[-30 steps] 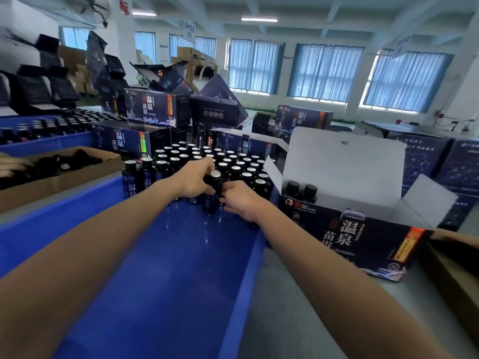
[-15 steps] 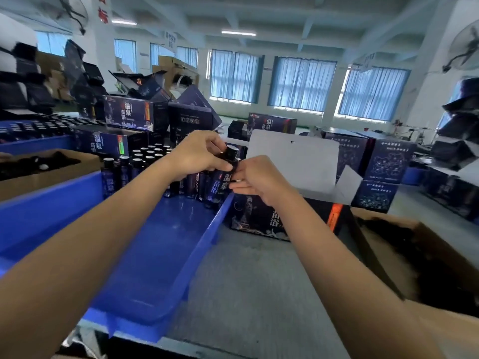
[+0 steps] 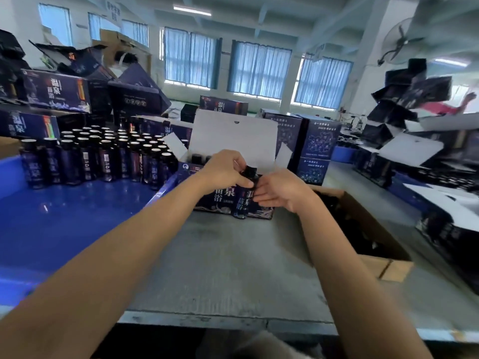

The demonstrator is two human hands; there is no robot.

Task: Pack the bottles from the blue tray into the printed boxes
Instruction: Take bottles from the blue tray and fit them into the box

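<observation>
Both hands grasp one dark bottle [image 3: 243,203], held upright in front of the open printed box [image 3: 233,136]: the left hand [image 3: 225,172] curls round its neck, the right hand [image 3: 280,190] pinches its label. They hide most of the box's inside; only two caps [image 3: 198,158] show. More bottles [image 3: 103,156] stand in the blue tray [image 3: 64,216]. Dark contents fill the brown carton [image 3: 383,265], too blurred to make out

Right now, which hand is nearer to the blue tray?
Left. The left hand grips the bottle by its top, just beyond the tray rim; the right hand holds the bottle on the side away from the tray, farther off.
</observation>
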